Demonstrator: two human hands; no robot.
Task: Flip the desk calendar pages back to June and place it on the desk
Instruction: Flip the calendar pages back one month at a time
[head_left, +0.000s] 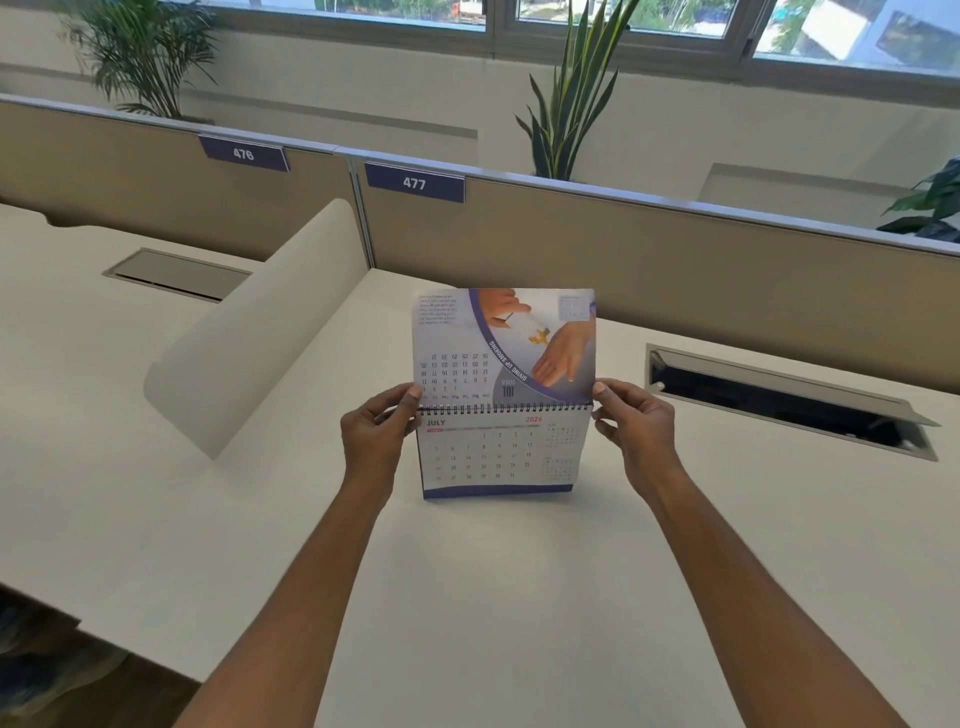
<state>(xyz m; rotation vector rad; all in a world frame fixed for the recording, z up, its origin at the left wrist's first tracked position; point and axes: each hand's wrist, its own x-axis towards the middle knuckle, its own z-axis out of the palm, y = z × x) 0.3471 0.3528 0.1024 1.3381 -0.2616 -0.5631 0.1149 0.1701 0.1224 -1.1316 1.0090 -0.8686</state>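
A spiral-bound desk calendar (501, 452) is held above the cream desk (493, 597) in the middle of the view. Its lower, facing page reads JULY 2026. One page (504, 345) stands raised above the wire binding, upside down, printed with a date grid and a picture of hands. My left hand (376, 426) pinches the calendar's left edge at the binding. My right hand (631, 421) pinches its right edge at the same height. The calendar's blue bottom edge hangs close to the desk; whether it touches I cannot tell.
A tan partition (675, 260) with labels 476 (243, 154) and 477 (414, 183) runs behind the desk. A curved cream divider (260, 332) stands to the left. An open cable slot (779, 402) lies to the right, another flap (176, 273) far left. Plants stand behind.
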